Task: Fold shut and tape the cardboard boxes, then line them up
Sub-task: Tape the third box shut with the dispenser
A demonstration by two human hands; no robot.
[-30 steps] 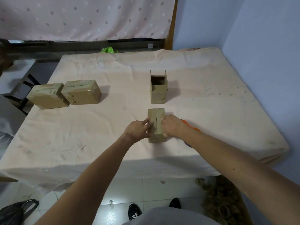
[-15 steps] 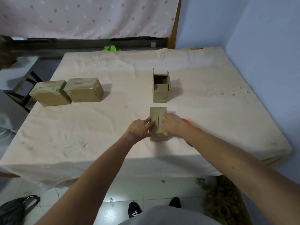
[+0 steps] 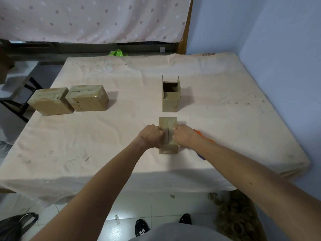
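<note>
Curling tighter than before, left hand (image 3: 151, 135) and right hand (image 3: 184, 134) gripping folded box (image 3: 168, 123), I'm counting four in all, taped box (image 3: 88, 100) scrawled roughly "3-2"

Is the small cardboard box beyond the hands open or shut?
Open: the brown cardboard box has side flaps standing upright and its dark inside shows.

Setting: probably a home room | Evidence: dotted pink curtain (image 3: 86, 18), blue walls (image 3: 278, 49), tiled floor (image 3: 173, 209), cloth-covered table (image 3: 104, 136)
</note>
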